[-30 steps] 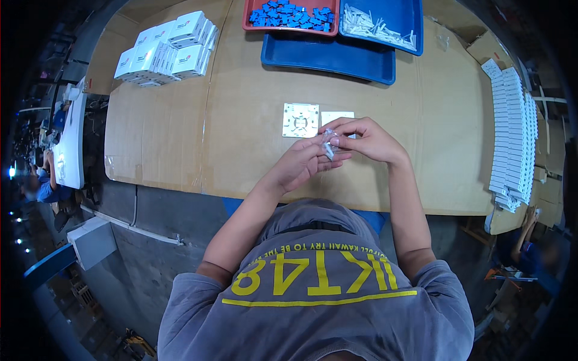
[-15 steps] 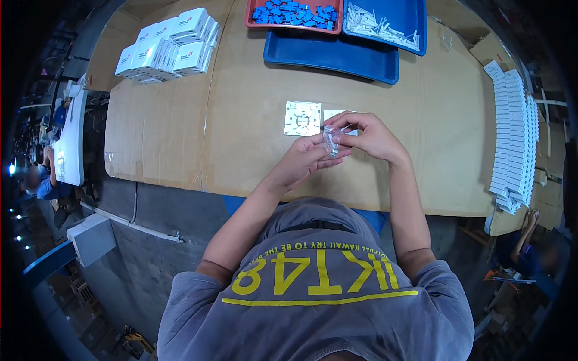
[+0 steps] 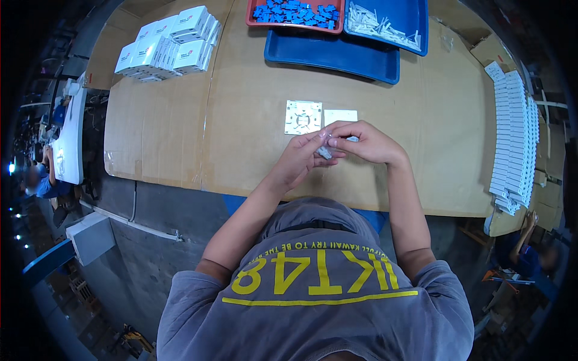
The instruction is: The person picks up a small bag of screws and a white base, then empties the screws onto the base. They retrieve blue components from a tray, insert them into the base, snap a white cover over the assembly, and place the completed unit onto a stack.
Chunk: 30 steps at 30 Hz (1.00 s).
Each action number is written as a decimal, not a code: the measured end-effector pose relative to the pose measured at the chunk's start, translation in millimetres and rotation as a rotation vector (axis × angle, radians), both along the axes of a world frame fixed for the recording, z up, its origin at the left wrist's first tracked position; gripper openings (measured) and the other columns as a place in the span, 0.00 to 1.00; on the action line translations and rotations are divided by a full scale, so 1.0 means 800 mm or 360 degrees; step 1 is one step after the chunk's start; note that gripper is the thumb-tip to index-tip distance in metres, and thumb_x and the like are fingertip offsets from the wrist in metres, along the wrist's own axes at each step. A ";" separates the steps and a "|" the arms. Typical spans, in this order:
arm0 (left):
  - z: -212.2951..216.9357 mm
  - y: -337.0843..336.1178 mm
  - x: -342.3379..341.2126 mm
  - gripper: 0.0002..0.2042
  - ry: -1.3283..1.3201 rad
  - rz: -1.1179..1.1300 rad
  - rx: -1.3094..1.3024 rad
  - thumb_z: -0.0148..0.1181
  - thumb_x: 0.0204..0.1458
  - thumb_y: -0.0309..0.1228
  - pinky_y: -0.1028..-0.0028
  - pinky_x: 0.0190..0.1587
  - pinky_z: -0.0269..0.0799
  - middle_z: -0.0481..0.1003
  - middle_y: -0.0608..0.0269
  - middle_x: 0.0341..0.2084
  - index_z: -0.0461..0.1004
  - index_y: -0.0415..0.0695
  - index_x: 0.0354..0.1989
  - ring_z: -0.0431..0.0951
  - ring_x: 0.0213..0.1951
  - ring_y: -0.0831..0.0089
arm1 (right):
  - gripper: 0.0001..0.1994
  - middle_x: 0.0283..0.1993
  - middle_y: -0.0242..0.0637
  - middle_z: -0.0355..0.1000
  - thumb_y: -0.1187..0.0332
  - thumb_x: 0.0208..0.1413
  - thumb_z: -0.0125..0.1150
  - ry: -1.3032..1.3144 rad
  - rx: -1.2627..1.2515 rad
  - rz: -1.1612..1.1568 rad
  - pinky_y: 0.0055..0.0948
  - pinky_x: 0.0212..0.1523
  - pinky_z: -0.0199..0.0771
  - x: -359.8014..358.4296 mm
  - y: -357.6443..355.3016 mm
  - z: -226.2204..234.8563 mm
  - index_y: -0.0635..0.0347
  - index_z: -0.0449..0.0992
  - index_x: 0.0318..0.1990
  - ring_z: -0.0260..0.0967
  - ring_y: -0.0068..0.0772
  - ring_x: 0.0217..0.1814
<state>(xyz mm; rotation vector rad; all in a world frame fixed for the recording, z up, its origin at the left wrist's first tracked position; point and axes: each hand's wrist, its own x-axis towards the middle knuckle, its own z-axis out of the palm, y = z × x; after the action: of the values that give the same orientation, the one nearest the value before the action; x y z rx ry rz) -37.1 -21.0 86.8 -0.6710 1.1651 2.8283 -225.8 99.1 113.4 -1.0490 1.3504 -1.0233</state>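
A small clear plastic bag (image 3: 325, 152) with whitish bits in it is pinched between both hands, just above the near part of the table. My left hand (image 3: 299, 159) holds it from the left, fingers curled beneath and thumb on top. From the right, my right hand (image 3: 370, 143) grips the bag's upper part with thumb and fingertips. Beyond the hands lies a white square plate (image 3: 295, 123) with cut-outs and a round pattern in its middle. Close to its right side is a plainer white plate (image 3: 342, 114), its near part hidden by my right hand.
At the back, a red tray (image 3: 293, 26) holds blue clips and a blue tray (image 3: 423, 36) holds white sticks; an empty-looking blue tray (image 3: 331, 63) sits nearer. White boxes (image 3: 191, 55) are stacked back left. Rows of white plates (image 3: 512, 138) line the right edge. People work at both sides.
Both hands have drawn closer together around the bag, and the right fingers have shifted down a little. More of the plainer white plate now shows.
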 end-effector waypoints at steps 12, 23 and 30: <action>0.006 -0.005 -0.006 0.20 -0.0022 0.0046 0.0292 0.39 0.76 0.38 0.66 0.56 0.80 0.78 0.55 0.53 0.68 0.37 0.64 0.82 0.54 0.63 | 0.15 0.54 0.37 0.80 0.64 0.72 0.57 0.0105 -0.0063 -0.0042 0.28 0.56 0.75 -0.006 -0.013 0.014 0.67 0.82 0.52 0.74 0.26 0.53; -0.013 -0.004 0.000 0.19 0.0032 0.0009 0.0237 0.43 0.75 0.36 0.65 0.60 0.78 0.78 0.53 0.54 0.71 0.35 0.62 0.82 0.53 0.65 | 0.19 0.59 0.38 0.77 0.61 0.75 0.52 0.0049 0.0031 0.0038 0.29 0.54 0.76 0.003 -0.008 0.015 0.70 0.81 0.51 0.75 0.28 0.54; -0.005 0.000 -0.003 0.21 0.0021 -0.0019 0.0064 0.42 0.75 0.40 0.68 0.58 0.75 0.80 0.56 0.52 0.71 0.39 0.65 0.81 0.51 0.69 | 0.16 0.56 0.38 0.80 0.62 0.72 0.58 0.0173 -0.0077 -0.0002 0.29 0.56 0.76 -0.026 -0.009 0.018 0.68 0.82 0.52 0.75 0.24 0.54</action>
<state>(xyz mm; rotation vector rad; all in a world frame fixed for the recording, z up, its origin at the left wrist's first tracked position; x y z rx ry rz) -39.6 -20.8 83.1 -0.6415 1.1071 2.8423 -246.5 91.6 127.5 -1.1539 1.4203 -1.0164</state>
